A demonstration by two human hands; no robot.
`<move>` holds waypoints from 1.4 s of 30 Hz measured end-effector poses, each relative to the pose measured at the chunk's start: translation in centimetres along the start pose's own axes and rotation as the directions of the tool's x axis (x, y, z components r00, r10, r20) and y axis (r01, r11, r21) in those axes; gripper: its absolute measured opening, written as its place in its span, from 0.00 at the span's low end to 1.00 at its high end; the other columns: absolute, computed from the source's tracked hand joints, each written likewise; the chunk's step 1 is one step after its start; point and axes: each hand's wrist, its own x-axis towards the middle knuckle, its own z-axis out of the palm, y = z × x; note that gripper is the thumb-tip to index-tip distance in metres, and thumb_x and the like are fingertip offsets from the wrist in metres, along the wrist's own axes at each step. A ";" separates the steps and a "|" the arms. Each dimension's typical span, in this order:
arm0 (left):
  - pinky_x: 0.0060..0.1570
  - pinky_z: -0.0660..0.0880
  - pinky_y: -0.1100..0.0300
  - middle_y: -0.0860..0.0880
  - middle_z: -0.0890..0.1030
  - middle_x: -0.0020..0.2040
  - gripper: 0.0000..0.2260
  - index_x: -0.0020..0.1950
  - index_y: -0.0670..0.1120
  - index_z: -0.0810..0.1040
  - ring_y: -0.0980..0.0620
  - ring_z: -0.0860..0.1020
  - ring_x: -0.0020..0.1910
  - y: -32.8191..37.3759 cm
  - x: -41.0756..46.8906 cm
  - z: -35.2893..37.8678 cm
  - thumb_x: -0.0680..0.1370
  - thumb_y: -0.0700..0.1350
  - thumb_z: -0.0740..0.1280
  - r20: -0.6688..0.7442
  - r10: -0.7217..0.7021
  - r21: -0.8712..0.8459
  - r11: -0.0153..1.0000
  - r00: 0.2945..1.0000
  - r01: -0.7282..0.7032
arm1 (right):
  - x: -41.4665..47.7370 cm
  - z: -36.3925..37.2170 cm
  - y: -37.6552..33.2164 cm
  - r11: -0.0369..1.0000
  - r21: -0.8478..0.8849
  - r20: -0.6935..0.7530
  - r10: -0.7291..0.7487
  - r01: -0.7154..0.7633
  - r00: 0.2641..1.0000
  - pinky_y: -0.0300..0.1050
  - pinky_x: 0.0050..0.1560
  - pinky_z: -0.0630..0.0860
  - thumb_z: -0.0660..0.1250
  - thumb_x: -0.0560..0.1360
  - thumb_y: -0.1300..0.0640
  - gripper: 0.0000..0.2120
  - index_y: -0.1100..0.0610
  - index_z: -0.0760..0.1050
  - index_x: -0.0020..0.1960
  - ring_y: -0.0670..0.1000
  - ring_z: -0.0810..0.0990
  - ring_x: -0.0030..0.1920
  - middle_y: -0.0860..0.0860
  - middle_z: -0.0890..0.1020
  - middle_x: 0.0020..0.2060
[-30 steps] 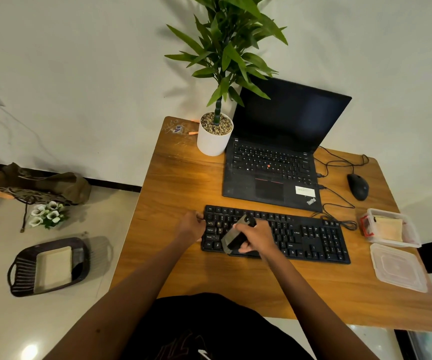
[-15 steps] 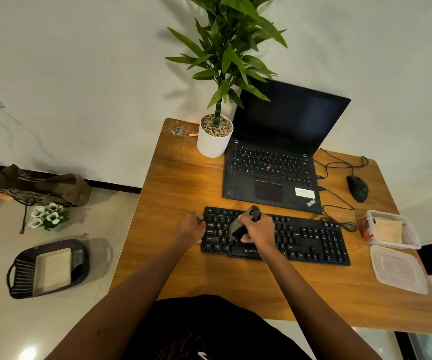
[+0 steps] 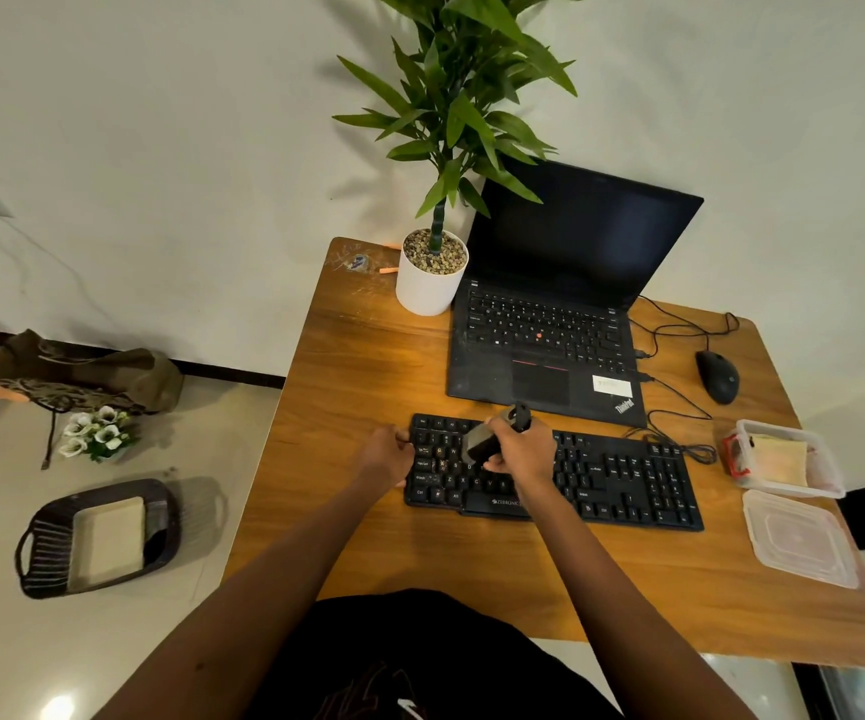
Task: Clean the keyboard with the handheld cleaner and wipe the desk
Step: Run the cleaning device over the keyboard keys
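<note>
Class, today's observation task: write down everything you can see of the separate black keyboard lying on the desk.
The keyboard is black, plastic-looking and full-size, with white key legends, a number pad at its right end and pale brand lettering on its front lip. It lies flat on the wooden desk, just in front of the laptop. A thin cable leaves its back right corner. The left hand grips its left end; the right hand holds the grey handheld cleaner over its left keys.

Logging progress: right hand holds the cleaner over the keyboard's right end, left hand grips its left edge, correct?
No. The head view shows the right hand holding the cleaner over the left half of the keyboard; the left hand grips its left edge.
</note>
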 end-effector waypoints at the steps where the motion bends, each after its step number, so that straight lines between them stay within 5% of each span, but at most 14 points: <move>1: 0.47 0.81 0.47 0.45 0.79 0.48 0.06 0.54 0.43 0.75 0.44 0.81 0.48 0.0 0.0 0.0 0.79 0.38 0.62 0.005 0.002 -0.001 1.000 1.000 -0.002 | 0.0 0.1 0.1 0.999 -0.030 -0.019 -0.018 0.018 1.000 0.41 0.26 0.80 0.68 0.74 0.58 0.05 0.59 0.73 0.46 0.51 0.78 0.27 0.54 0.79 0.34; 6: 0.45 0.81 0.49 0.46 0.78 0.47 0.04 0.52 0.43 0.74 0.46 0.79 0.47 0.2 -0.1 0.0 0.79 0.38 0.61 -0.002 -0.013 -0.027 1.000 1.000 0.013 | 0.5 -0.2 -0.1 0.984 -0.180 0.139 0.024 0.001 0.990 0.49 0.31 0.81 0.69 0.72 0.59 0.06 0.63 0.76 0.42 0.48 0.76 0.23 0.58 0.81 0.35; 10: 0.45 0.81 0.49 0.46 0.78 0.48 0.06 0.55 0.43 0.75 0.46 0.80 0.48 0.1 0.0 0.0 0.79 0.38 0.62 0.004 -0.012 -0.030 0.999 1.000 0.012 | 0.6 0.0 -0.4 0.979 -0.179 0.100 -0.077 0.095 0.992 0.36 0.22 0.76 0.69 0.73 0.59 0.06 0.60 0.74 0.42 0.44 0.77 0.23 0.54 0.79 0.34; 14: 0.45 0.81 0.48 0.45 0.79 0.49 0.06 0.54 0.43 0.75 0.45 0.81 0.48 0.0 0.0 0.0 0.79 0.39 0.62 -0.001 -0.005 -0.017 1.000 1.000 0.005 | 0.6 0.0 -0.9 0.965 -0.260 0.223 0.021 0.039 0.975 0.38 0.21 0.75 0.69 0.72 0.60 0.07 0.58 0.73 0.36 0.45 0.72 0.18 0.55 0.78 0.31; 19: 0.48 0.80 0.46 0.45 0.79 0.48 0.04 0.51 0.44 0.75 0.44 0.80 0.50 0.0 0.1 0.0 0.79 0.38 0.62 -0.006 -0.007 -0.025 1.000 1.000 0.007 | 0.4 0.5 -0.7 0.971 -0.213 0.130 -0.080 0.107 0.988 0.37 0.25 0.78 0.69 0.73 0.57 0.04 0.55 0.73 0.43 0.48 0.79 0.33 0.51 0.78 0.37; 23: 0.47 0.81 0.46 0.46 0.80 0.50 0.04 0.50 0.46 0.75 0.45 0.80 0.50 0.1 0.0 -0.1 0.79 0.39 0.62 0.000 -0.009 -0.019 1.000 1.000 0.009 | 0.1 0.3 -0.1 0.947 -0.303 0.225 -0.038 0.107 0.974 0.37 0.22 0.75 0.68 0.73 0.58 0.04 0.57 0.75 0.41 0.44 0.77 0.24 0.53 0.79 0.33; 28: 0.50 0.80 0.46 0.45 0.80 0.53 0.05 0.53 0.44 0.76 0.46 0.80 0.50 -0.2 0.1 -0.1 0.78 0.39 0.63 -0.010 -0.009 -0.013 1.000 1.000 0.009 | -0.5 0.3 0.5 0.963 -0.242 0.094 -0.101 0.121 0.990 0.45 0.32 0.81 0.68 0.73 0.56 0.04 0.56 0.74 0.44 0.50 0.80 0.34 0.53 0.79 0.38; 33: 0.47 0.81 0.46 0.45 0.78 0.51 0.07 0.56 0.42 0.75 0.44 0.80 0.50 0.1 -0.1 0.0 0.79 0.38 0.62 -0.005 -0.022 -0.028 0.999 1.000 0.021 | -0.4 -0.5 0.2 0.964 -0.256 0.143 -0.031 0.067 0.989 0.38 0.24 0.76 0.69 0.72 0.56 0.07 0.55 0.73 0.38 0.48 0.77 0.30 0.52 0.78 0.33; 37: 0.46 0.81 0.47 0.44 0.78 0.50 0.07 0.56 0.41 0.75 0.43 0.80 0.50 0.2 -0.3 0.0 0.79 0.37 0.62 -0.014 -0.018 -0.027 0.999 1.000 0.018 | -0.6 -0.2 0.9 0.958 -0.275 0.046 -0.067 0.077 0.997 0.52 0.38 0.82 0.69 0.72 0.54 0.08 0.51 0.73 0.36 0.50 0.79 0.38 0.50 0.78 0.35; 42: 0.47 0.81 0.46 0.44 0.79 0.51 0.06 0.54 0.42 0.75 0.44 0.81 0.50 0.2 -0.2 -0.1 0.79 0.38 0.62 -0.019 -0.014 -0.028 1.000 1.000 0.014 | -0.8 -0.4 0.6 0.960 -0.275 0.118 -0.025 0.057 0.993 0.43 0.29 0.77 0.69 0.71 0.55 0.07 0.56 0.74 0.38 0.48 0.77 0.32 0.52 0.78 0.33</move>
